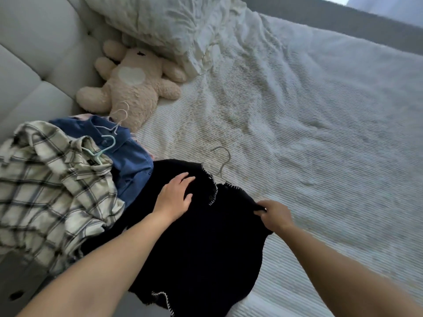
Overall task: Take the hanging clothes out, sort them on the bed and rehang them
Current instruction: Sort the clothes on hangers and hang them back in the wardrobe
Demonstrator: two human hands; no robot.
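At the far left, a cream plaid shirt point(52, 186) with dark lines lies crumpled on the bed point(320, 124), and its lower part is cut off by the picture edge. A pale mint hanger point(100, 147) sticks out of its collar. Just beside it, partly under it, lies a blue shirt point(130, 156) of smooth cloth with a white hanger point(119, 120); something pink shows under it, but it is too hidden to tell what it is. Behind these clothes a fluffy beige teddy bear point(135, 85) with a white heart lies against a wrinkled pillow point(169, 26).

The left hand point(175, 197) rests flat on a black knitted top point(201, 236) with its fingers spread, pressing the cloth and gripping nothing. The top has a white stitched edge, and its near hem runs out of the frame. Beyond this hand, a thin wire hanger hook point(220, 161) comes out of the neck of the top; the rest of the hanger is hidden inside the cloth.

To the right, the right hand point(274, 216) pinches the shoulder edge of the black top between thumb and fingers, tightly closed on it. Further right there is only the ribbed white bedcover.
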